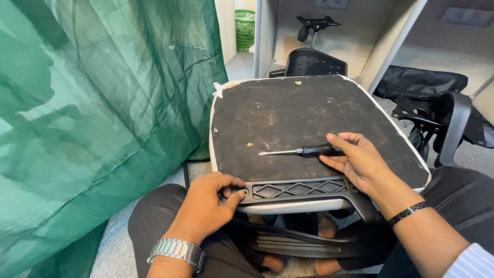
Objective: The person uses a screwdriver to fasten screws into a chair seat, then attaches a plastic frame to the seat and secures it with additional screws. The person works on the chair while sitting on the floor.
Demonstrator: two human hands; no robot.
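The right hand (360,159) holds a screwdriver (301,151) flat on the overturned chair seat (278,113), near its front edge. The left hand (208,203) pinches the black bracket (298,188) at its left end.

I noted the seat underside (288,118) as rough matt black fabric, its bracket (298,189) matt black plastic, the screwdriver shaft (278,152) bright metal.
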